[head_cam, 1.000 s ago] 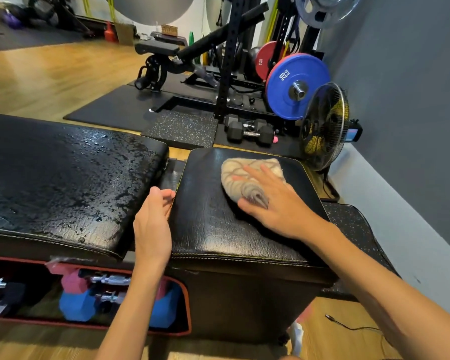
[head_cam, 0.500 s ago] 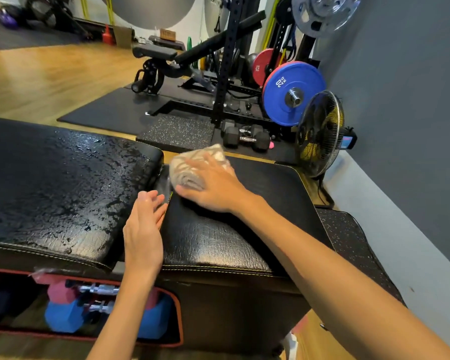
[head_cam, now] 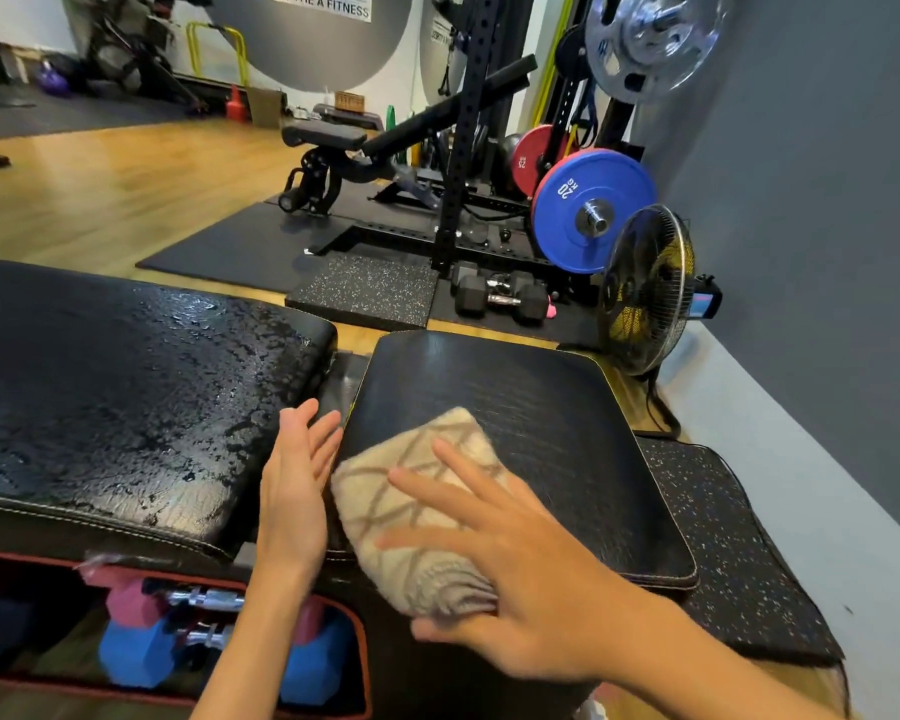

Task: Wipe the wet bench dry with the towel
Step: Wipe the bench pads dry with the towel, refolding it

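A black padded bench has two pads. The long left pad (head_cam: 115, 402) is covered in water droplets. The shorter right pad (head_cam: 552, 423) looks mostly dry. A beige towel with a brown line pattern (head_cam: 411, 506) lies folded on the right pad's near left corner. My right hand (head_cam: 510, 569) presses flat on the towel with fingers spread. My left hand (head_cam: 292, 491) stands edge-on in the gap between the two pads, fingers open, holding nothing.
Blue and pink dumbbells (head_cam: 136, 641) sit in the rack under the bench. A floor fan (head_cam: 645, 288) stands at the right by the grey wall. A squat rack with weight plates (head_cam: 588, 210) and black dumbbells (head_cam: 500, 298) stands behind.
My right hand has dragged the towel from the right pad's far left corner toward the near edge. My left hand has opened slightly beside the gap.
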A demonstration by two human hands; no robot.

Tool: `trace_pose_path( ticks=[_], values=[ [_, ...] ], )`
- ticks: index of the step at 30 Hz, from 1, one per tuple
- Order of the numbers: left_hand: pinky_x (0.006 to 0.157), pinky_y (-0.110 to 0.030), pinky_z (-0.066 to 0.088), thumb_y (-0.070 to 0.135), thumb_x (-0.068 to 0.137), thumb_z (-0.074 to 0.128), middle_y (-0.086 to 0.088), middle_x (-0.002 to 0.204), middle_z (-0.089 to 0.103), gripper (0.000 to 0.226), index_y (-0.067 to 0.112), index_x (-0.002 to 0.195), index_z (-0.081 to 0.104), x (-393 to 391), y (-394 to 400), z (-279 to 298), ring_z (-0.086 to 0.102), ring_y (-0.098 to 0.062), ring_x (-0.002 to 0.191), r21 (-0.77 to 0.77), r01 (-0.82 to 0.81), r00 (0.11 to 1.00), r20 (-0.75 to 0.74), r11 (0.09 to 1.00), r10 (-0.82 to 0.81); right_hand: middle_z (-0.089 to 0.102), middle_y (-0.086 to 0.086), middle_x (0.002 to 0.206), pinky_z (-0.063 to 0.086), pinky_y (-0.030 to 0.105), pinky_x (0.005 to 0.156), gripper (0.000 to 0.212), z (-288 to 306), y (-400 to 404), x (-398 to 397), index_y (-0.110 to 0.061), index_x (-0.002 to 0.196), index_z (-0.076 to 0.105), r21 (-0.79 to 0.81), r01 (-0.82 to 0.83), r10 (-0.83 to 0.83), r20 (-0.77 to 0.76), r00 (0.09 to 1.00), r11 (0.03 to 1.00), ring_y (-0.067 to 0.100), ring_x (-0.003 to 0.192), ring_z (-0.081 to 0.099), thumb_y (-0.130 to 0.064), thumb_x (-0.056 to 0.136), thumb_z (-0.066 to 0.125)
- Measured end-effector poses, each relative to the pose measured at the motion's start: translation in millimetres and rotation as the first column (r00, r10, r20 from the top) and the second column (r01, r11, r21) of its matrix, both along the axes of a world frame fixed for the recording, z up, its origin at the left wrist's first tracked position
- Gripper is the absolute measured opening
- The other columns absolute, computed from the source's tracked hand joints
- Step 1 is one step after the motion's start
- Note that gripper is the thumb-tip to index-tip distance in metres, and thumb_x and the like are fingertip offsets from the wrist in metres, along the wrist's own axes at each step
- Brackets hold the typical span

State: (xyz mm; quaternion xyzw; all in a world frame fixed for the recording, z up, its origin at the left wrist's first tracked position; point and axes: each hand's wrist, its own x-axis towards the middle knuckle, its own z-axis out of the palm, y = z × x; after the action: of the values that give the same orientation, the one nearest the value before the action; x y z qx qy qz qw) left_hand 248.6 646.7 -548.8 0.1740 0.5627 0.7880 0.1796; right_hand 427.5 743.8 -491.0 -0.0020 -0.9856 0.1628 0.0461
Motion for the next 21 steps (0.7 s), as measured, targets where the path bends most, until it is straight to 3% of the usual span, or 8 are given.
trace_pose_path(
  ticks=[3,5,9,11,13,18,21],
  values=[
    [0.108,-0.028,0.036,0.062,0.082,0.028,-0.006,0.134,0.058,0.078,0.015,0.144,0.041,-2,2,-1,0.055,-0.011,0.121,-0.009,-0.001,1.000,0.003,1.000,0.001,0.002,-0.049,0.149,0.006,0.042,0.122,0.074,3,28,9,-0.049,0.146,0.033,-0.083,0.209,-0.212,-0.032,0.977,0.974,-0.009,0.146,-0.013,-0.078,0.079,0.045],
    [0.104,-0.024,0.037,0.061,0.082,0.029,-0.004,0.132,0.059,0.075,0.018,0.141,0.044,-2,2,-2,0.056,-0.010,0.121,-0.009,-0.010,1.000,-0.006,1.000,0.010,0.007,-0.040,0.152,0.011,0.050,0.122,0.087,9,56,-5,-0.044,0.150,0.027,-0.071,0.381,-0.385,-0.063,0.921,0.922,-0.004,0.148,-0.008,-0.086,0.075,0.039],
    [0.099,-0.022,0.040,0.071,0.074,0.035,0.002,0.127,0.061,0.073,0.027,0.130,0.049,1,1,-1,0.058,-0.007,0.118,-0.011,-0.046,0.997,-0.059,0.999,0.045,0.018,-0.013,0.163,0.016,0.060,0.118,0.069,12,111,-67,-0.034,0.152,0.033,0.012,0.582,-0.581,-0.046,0.812,0.813,0.023,0.153,0.004,-0.067,0.092,0.045],
    [0.100,-0.025,0.041,0.073,0.072,0.034,0.002,0.126,0.061,0.072,0.029,0.127,0.050,1,0,-1,0.058,-0.007,0.118,-0.022,-0.061,0.995,-0.077,0.998,0.059,0.015,-0.007,0.165,0.012,0.062,0.118,0.063,6,128,-110,-0.038,0.149,0.037,0.111,0.578,-0.581,-0.012,0.814,0.808,0.031,0.153,0.000,-0.069,0.093,0.039],
    [0.102,-0.026,0.040,0.070,0.078,0.034,0.000,0.128,0.061,0.068,0.028,0.128,0.049,2,0,-1,0.058,-0.009,0.119,-0.036,-0.056,0.995,-0.080,0.998,0.053,0.012,-0.008,0.166,0.006,0.064,0.118,0.063,3,128,-151,-0.040,0.147,0.040,0.110,0.546,-0.553,0.045,0.832,0.830,0.035,0.152,-0.004,-0.072,0.093,0.035],
    [0.106,-0.030,0.040,0.071,0.075,0.037,-0.006,0.130,0.058,0.083,0.019,0.140,0.043,0,2,0,0.058,-0.014,0.119,-0.021,-0.065,0.998,0.009,0.998,0.066,0.025,-0.005,0.163,0.007,0.059,0.118,0.070,0,95,-203,-0.026,0.148,0.042,0.192,0.421,-0.431,0.012,0.902,0.887,0.030,0.153,0.002,-0.069,0.093,0.039],
    [0.109,-0.034,0.038,0.057,0.098,0.031,-0.011,0.138,0.053,0.064,0.015,0.145,0.037,-2,1,0,0.054,-0.020,0.124,-0.024,-0.086,0.995,0.042,0.996,0.087,0.042,-0.002,0.154,0.013,0.058,0.116,0.066,-13,63,-201,-0.031,0.137,0.054,0.281,0.248,-0.260,0.007,0.966,0.927,0.029,0.149,0.017,-0.072,0.088,0.041]
  ],
)
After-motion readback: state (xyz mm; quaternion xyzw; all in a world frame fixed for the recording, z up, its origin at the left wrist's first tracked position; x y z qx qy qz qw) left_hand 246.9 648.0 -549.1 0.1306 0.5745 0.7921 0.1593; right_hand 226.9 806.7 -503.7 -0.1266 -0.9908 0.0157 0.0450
